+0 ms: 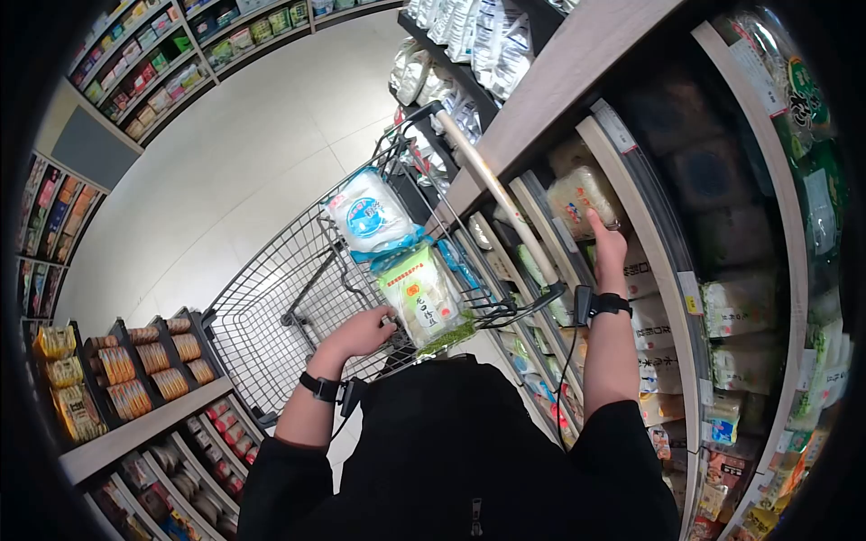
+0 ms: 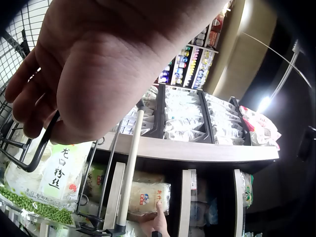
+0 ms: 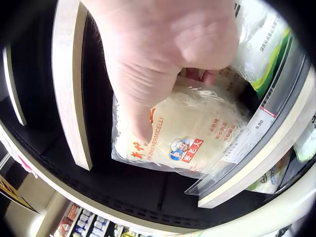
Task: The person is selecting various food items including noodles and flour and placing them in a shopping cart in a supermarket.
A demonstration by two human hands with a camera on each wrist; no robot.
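- Pinching a vermicelli pack [image 3: 187, 133], the right hand [image 3: 163, 49] has its thumb across the front and its fingers tucked behind the top edge.
- That pack sits in a dark shelf [image 3: 69, 89] bay between pale wooden dividers, just behind the price rail [image 3: 256, 128].
- Left hand [image 1: 361, 334] is curled round a wire bar at the near end of the cart [image 1: 262, 316].
- Up on the cart's near end lie a green noodle bag [image 1: 424, 298] and a blue-labelled bag [image 1: 368, 216], touching.
- Cart stands just beside the shelves.
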